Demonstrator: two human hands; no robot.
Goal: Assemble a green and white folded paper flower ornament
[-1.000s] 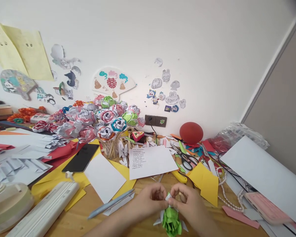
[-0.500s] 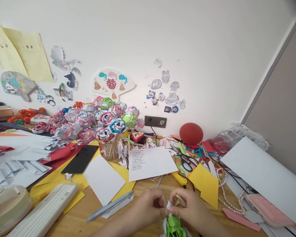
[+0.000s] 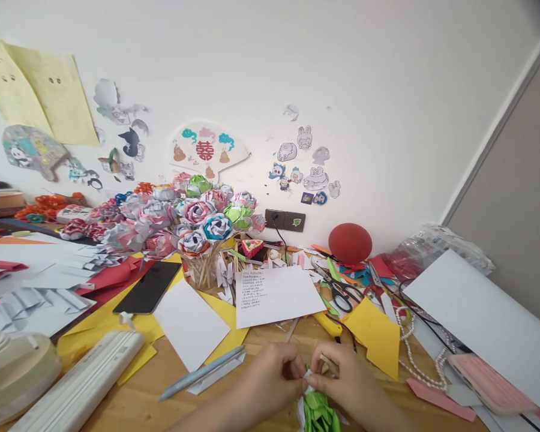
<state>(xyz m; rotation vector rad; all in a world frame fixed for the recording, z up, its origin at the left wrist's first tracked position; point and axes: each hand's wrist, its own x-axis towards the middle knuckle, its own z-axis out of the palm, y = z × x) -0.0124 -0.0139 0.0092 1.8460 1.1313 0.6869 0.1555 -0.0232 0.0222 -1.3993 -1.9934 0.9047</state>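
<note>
Presently, both grips are drawn nearly closed: thumb and fingertips of the left hand (image 3: pixel 279 373) and right hand (image 3: pixel 342 378) pinch the white paper tip (image 3: pixel 308 374) of a green folded-paper flower (image 3: pixel 320 414). The flower, formed of crisp, layered petals, is located toward the near edge of the wooden table (image 3: pixel 146 387). To its left, a slim, tapered blue-grey pen (image 3: pixel 202 372) lies along a narrow white paper strip (image 3: pixel 221 372). Rounded, multi-layered paper flowers (image 3: pixel 198 211) cluster toward the rear edge. Toward the right edge, a strand of white beads (image 3: pixel 440 367) curls beside creased yellow paper (image 3: pixel 382 342).
</note>
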